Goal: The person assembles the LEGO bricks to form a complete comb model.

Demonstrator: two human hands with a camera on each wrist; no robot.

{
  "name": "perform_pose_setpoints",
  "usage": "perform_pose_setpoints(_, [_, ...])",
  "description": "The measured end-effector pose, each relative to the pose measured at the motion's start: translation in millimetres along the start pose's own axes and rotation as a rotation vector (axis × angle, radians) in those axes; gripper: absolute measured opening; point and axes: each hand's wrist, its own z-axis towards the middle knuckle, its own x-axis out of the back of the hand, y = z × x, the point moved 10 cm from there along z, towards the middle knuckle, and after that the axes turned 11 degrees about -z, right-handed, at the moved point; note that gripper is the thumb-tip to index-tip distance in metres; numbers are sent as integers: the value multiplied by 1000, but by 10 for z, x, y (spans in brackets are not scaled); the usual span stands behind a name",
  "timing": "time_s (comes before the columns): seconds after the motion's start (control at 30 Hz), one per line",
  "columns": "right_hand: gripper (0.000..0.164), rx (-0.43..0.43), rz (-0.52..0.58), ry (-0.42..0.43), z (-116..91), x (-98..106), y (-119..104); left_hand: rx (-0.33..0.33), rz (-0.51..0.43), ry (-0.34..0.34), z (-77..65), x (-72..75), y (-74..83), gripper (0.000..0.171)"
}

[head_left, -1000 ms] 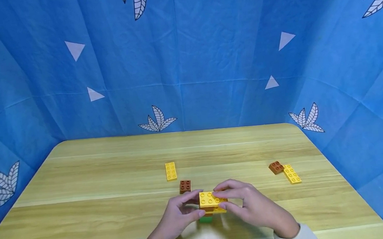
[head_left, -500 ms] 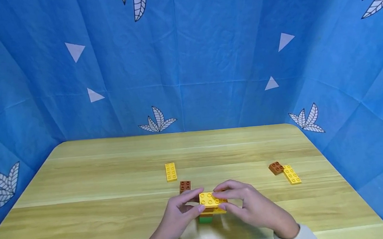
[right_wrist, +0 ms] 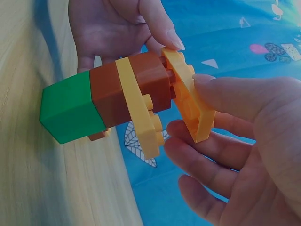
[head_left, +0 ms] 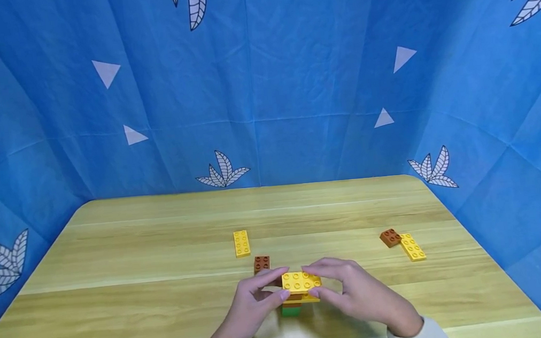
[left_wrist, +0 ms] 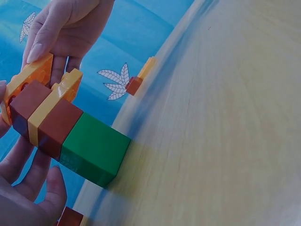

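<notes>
A small tower of toy building bricks stands on the table between both hands. At its foot is a green brick [left_wrist: 96, 148], followed by a brown brick [right_wrist: 109, 96], a yellow plate [right_wrist: 136, 108] jutting to the right, and another brown brick [right_wrist: 151, 77]. Over the upper brown brick lies a second yellow plate [head_left: 301, 283]; brown studs show in a gap beneath it in the right wrist view. Thumb and index finger of my left hand [head_left: 251, 306] pinch its left end. My right hand [head_left: 358, 293] pinches its right end between thumb and fingers.
Behind the left hand sits a loose brown brick [head_left: 261, 263], with a yellow plate [head_left: 241, 243] farther back. Toward the right, a brown brick [head_left: 390, 237] touches another yellow plate [head_left: 412, 247]. A blue patterned cloth [head_left: 316, 79] hangs around the wooden table [head_left: 141, 287].
My right index finger has drawn back from the studs of the upper yellow plate to its far edge. The left hand and the tower stay almost where they were.
</notes>
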Motion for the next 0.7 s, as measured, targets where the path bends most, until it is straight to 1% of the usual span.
perform_pose_setpoints(0.3, [34,13,22,-3,-1,-15,0,20,3,1,-8,0,-14,44])
perform_pose_setpoints(0.5, [34,25,15,4,-2,-13,-13,15,-9,-14,-13,-5,-10,43])
perform_pose_setpoints(0.7, [33,31,2,13,-5,0,-31,-3,-6,-29,-11,-15,17,41])
